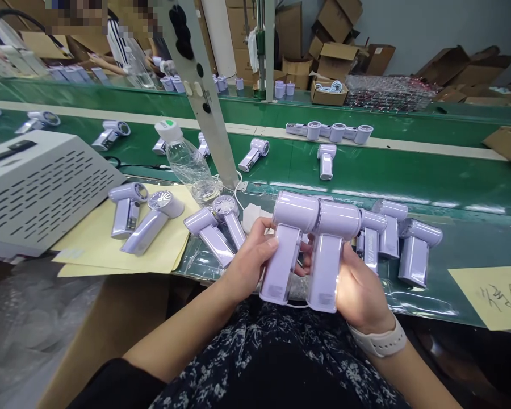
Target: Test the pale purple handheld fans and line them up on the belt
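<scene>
Two lilac handheld fans are held upright side by side above the table's front edge, their round heads touching. My left hand [253, 255] is closed round the handle of the left handheld fan [281, 261], thumb on its near face. Round the side of the right handheld fan [326, 267] wraps my right hand [364, 289], its fingers mostly hidden behind. A thin white cord shows between the two handle bottoms. Close to my left hand lie a pair of similar fans [210, 236]. Right of my right hand stand several more fans [417, 253], one with lettering on its handle.
On the left, fans rest on yellow paper [170, 264] beside a slotted metal box [51, 193]. A plastic bottle [187, 165] stands by a slanted metal post [208, 96]. Several fans lie along the green conveyor [289, 162]. At right is a handwritten yellow sheet [494, 295]. Another person is across the line.
</scene>
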`<state>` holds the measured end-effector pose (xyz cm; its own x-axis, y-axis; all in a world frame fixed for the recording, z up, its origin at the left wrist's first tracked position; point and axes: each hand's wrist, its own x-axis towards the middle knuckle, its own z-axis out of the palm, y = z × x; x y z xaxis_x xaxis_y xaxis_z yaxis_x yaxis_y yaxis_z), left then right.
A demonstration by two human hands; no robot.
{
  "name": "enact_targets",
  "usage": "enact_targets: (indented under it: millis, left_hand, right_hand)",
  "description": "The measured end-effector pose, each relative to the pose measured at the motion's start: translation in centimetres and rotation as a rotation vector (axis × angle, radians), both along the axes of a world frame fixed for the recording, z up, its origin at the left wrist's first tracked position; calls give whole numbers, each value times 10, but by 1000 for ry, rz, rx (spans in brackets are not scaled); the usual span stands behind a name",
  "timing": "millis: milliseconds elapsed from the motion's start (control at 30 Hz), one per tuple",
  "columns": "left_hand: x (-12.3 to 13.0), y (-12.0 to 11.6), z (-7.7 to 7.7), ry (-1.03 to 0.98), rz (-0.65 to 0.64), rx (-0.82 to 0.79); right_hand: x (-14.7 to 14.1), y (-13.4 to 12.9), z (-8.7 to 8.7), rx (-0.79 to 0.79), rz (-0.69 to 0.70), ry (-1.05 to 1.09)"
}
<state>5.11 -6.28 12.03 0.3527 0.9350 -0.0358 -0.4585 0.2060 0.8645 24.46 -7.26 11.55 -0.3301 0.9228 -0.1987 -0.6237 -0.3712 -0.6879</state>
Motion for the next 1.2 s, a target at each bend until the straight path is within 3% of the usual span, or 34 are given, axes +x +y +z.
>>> enact_targets:
  millis: [167, 433, 533, 733, 900, 1000, 1100, 1200]
  left_hand:
    - [9, -1, 1, -35, -32, 56]
    - [62, 20, -23, -92, 148, -48]
    - [65, 34, -23, -80, 185, -80]
    - [23, 39, -8, 61, 185, 42]
    - [-54, 21, 8, 272, -10, -92]
    - [-93, 12, 22, 354, 46, -131]
    - [-103, 0, 26, 293, 125, -73]
    - [-84, -13, 12, 123, 135, -65]
  right_hand:
    - [9, -1, 6, 75, -40, -8]
    - [21, 7, 16, 69, -276, -98]
    - [23, 7, 24, 111, -266, -49]
    - [24, 6, 16, 141, -191, 15]
    - [18, 9, 8, 118, -126, 45]
    - [8, 11, 8, 119, -130, 42]
    - [-4, 15, 8, 86, -145, 64]
    - [-13, 18, 8, 107, -124, 57]
